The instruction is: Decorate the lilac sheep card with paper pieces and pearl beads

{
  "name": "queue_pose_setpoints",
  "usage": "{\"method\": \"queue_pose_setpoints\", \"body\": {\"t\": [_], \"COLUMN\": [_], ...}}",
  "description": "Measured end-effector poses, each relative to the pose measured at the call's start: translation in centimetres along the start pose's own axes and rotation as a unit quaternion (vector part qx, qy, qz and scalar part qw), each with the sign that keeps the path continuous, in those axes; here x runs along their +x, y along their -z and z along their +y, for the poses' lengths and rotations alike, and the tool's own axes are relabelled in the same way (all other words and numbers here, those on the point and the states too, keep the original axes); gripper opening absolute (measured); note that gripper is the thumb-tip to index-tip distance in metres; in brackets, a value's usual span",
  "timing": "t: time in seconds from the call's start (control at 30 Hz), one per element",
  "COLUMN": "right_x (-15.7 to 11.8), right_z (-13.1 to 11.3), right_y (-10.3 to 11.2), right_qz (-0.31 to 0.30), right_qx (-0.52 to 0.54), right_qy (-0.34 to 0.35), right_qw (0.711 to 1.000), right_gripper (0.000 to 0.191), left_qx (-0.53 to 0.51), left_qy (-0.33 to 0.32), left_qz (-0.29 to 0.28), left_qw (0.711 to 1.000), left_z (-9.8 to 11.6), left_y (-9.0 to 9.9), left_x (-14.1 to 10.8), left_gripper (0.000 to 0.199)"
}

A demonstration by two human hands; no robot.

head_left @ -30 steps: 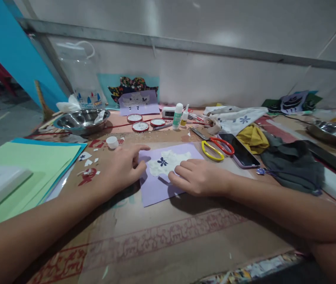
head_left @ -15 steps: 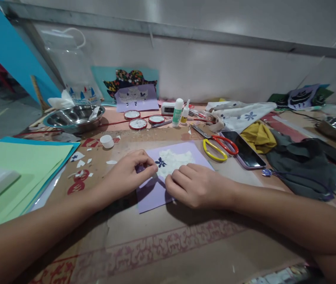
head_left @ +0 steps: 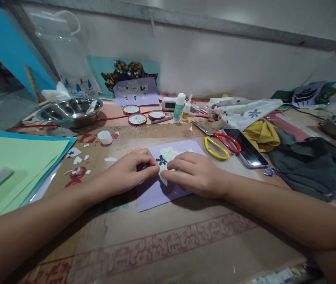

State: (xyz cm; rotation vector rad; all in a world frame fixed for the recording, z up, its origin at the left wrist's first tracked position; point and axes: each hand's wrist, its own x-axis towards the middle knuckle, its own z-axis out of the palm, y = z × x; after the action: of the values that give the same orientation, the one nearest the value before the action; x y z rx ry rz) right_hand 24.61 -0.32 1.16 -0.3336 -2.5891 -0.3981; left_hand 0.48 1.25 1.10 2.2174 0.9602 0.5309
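A purple sheet (head_left: 153, 199) lies on the table with a white cut-out (head_left: 170, 152) on it, which bears a dark blue flower (head_left: 161, 159). At the sheet's left side is my left hand (head_left: 135, 167), thumb and fingers pinched together beside the flower; what is between the fingertips is too small to make out. My right hand (head_left: 193, 173) rests over the right part of the cut-out, fingers bent and pointing left, hiding part of it. Whether it grips anything is hidden beneath the fingers. A white tip of the cut-out shows below the right fingertips.
Scissors (head_left: 215, 146) and a phone (head_left: 249, 152) lie right of the sheet. Behind stand a glue stick (head_left: 179, 107), a small bottle (head_left: 187, 108) and red-rimmed lids (head_left: 137, 119). A white cap (head_left: 105, 137), metal bowl (head_left: 70, 112) and green papers (head_left: 23, 157) are at the left.
My right hand has shifted slightly left and its fingers have straightened somewhat, showing a white tip below them. The left hand stays pinched. The camera view has shifted a little.
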Motion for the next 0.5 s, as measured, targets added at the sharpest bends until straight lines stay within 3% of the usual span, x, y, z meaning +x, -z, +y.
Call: {"method": "queue_pose_setpoints", "body": {"t": [0.2,0.5], "right_x": [0.34,0.29], "right_z": [-0.51,-0.45], "right_y": [0.45,0.26], "right_qz": [-0.013,-0.014], "right_qx": [-0.038,-0.021], "right_qy": [0.060,0.056], "right_qw": [0.997,0.998], "right_gripper": [0.017,0.017], "left_qx": [0.026,0.033], "left_qy": [-0.008,-0.007], "left_qz": [0.003,0.002], "left_qw": [1.000,0.999], "left_z": [-0.11,-0.12], "left_y": [-0.23,-0.26], "left_x": [0.17,0.08], "left_gripper": [0.030,0.028]}}
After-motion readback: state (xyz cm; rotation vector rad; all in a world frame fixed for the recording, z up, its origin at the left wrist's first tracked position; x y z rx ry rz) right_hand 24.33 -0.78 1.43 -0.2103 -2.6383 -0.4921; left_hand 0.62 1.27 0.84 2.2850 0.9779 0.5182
